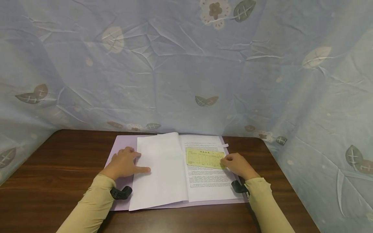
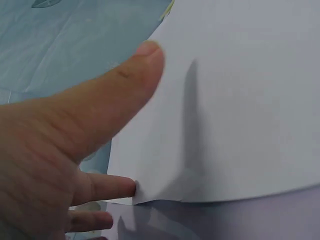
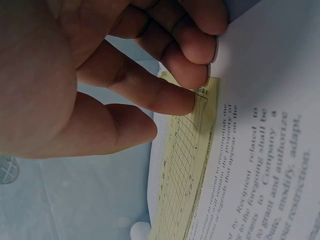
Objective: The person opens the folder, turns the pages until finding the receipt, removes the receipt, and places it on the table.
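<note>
A lilac folder lies spread on the table with paper sheets in it. The left-side sheet is blank and curves up at the fold; the right-side sheet bears printed text. Across that text lies a yellow slip with a printed grid. My left hand is spread at the blank sheet's left edge, and in the left wrist view a fingertip touches the sheet's edge. My right hand touches the slip's right end with its fingertips; the thumb stands apart from the slip.
The dark wooden table extends around the folder. A pale blue curtain with leaf patterns hangs behind and to the sides. A small white tab sticks out at the printed sheet's right edge. Black wrist cameras sit on both wrists.
</note>
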The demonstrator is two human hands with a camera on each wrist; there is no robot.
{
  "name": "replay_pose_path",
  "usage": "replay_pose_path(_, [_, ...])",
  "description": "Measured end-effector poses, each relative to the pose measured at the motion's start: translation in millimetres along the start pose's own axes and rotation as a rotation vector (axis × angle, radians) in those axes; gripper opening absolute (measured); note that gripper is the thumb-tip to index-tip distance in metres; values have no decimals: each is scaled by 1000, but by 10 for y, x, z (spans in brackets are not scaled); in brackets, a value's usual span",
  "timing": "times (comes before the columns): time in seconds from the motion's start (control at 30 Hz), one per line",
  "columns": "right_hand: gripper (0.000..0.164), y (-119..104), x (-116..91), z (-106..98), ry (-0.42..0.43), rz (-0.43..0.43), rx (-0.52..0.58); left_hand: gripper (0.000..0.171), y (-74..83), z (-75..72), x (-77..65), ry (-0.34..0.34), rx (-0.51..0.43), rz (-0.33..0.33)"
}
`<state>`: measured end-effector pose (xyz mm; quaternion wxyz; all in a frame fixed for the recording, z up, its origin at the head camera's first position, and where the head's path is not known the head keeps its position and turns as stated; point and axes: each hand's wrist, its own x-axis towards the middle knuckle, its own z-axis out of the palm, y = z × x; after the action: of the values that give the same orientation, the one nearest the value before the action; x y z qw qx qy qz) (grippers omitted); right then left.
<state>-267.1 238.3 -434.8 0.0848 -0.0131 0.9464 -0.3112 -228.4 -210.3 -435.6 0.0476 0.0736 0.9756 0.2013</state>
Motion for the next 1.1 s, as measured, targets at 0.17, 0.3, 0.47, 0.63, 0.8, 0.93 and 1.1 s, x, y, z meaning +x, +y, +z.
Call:
replay_pose_path(0.17, [23, 14, -8, 11, -3, 13, -2, 117, -15, 55, -3, -50, -5, -17])
replay_pose_path(0.3, [21, 10, -12, 16, -2, 16, 2, 119, 6, 51, -26, -54, -2, -24])
replay_pose_path(0.47, [21, -11, -17, 2, 2, 5, 3, 111, 48, 3, -59, -78, -15, -12])
replay_pose_path(0.63, [20, -33, -30, -3, 11, 1, -9, 106, 61, -26, -75, -108, 15, 2])
replay_pose_path(0.8, [19, -58, -41, 19, 17, -16, -33, 118, 48, -13, -65, -136, 61, 8])
replay_pose_path(0.93, [16, -58, -29, 30, 26, -34, -60, 121, 39, 4, -54, -141, 63, 4])
replay_pose_path(1.1, [13, -40, 11, 23, 58, -49, -66, 121, 29, 2, -52, -146, 56, 1])
